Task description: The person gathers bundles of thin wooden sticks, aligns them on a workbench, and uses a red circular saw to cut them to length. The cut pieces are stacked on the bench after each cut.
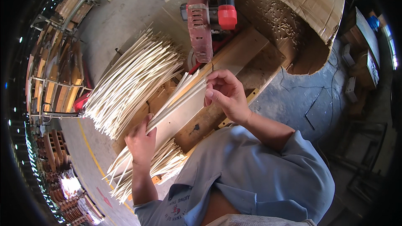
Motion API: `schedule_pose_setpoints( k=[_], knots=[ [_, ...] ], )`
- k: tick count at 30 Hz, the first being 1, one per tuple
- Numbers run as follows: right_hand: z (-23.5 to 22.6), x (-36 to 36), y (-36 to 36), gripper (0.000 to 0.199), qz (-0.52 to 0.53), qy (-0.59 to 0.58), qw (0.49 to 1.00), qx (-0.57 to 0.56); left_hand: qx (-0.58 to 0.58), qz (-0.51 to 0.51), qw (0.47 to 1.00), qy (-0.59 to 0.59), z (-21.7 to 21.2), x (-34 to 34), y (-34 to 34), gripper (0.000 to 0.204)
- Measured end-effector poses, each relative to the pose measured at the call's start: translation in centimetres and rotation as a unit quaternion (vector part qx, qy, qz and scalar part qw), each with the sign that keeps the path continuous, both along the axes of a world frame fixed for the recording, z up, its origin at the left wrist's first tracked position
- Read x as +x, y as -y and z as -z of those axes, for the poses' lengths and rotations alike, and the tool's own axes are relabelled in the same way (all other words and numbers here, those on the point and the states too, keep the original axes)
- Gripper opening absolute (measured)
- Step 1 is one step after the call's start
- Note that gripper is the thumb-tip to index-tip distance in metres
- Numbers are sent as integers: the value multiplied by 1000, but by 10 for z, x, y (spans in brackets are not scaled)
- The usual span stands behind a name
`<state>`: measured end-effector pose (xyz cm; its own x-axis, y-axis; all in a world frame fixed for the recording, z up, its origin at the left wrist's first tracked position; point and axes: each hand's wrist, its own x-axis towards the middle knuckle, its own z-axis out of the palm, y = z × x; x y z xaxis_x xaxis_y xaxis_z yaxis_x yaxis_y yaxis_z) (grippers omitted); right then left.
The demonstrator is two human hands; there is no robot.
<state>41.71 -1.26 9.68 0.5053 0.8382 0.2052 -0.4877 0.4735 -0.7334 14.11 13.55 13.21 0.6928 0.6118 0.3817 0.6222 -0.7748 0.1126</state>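
My left hand (141, 139) is closed round a few thin, pale wooden sticks (178, 105) that lie slantwise along the saw's fence. At the other end of these sticks my right hand (228, 95) has its thumb and fingers curled in against the tips, close to the saw. Just beyond stands a mitre saw with a dusty red blade guard (199, 29) and a red and black handle (226, 4); the blade is mostly hidden. A large pile of similar sticks (134, 79) lies left of the fence. More sticks (161, 161) rest beside my left forearm.
A cut-open cardboard box (310, 54) surrounds the saw's far right side, with many small offcuts (278, 21) inside. The wooden bench (197, 129) runs between the piles and my body. Racks of wood (56, 67) stand far left. A cable (310, 115) lies on the right floor.
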Motion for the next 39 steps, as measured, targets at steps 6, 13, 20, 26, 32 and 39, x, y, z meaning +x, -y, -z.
schedule_pose_setpoints(
  k=[6,13,20,26,32,39],
  knots=[
    [-15,11,10,32,16,112,994,5,37,21,999,2,-3,1,0,28],
    [-19,19,14,17,62,245,967,-14,106,34,994,2,-6,7,5,22],
    [-15,20,6,19,283,481,830,23,93,21,995,5,-1,7,10,24],
    [0,6,-7,28,347,551,756,67,-19,-24,999,-16,3,11,22,30],
    [18,1,-15,25,266,540,796,57,-132,-82,986,-58,9,6,27,30],
    [34,-20,-14,20,134,512,847,37,-198,-71,977,-40,23,9,37,26]
  ],
)
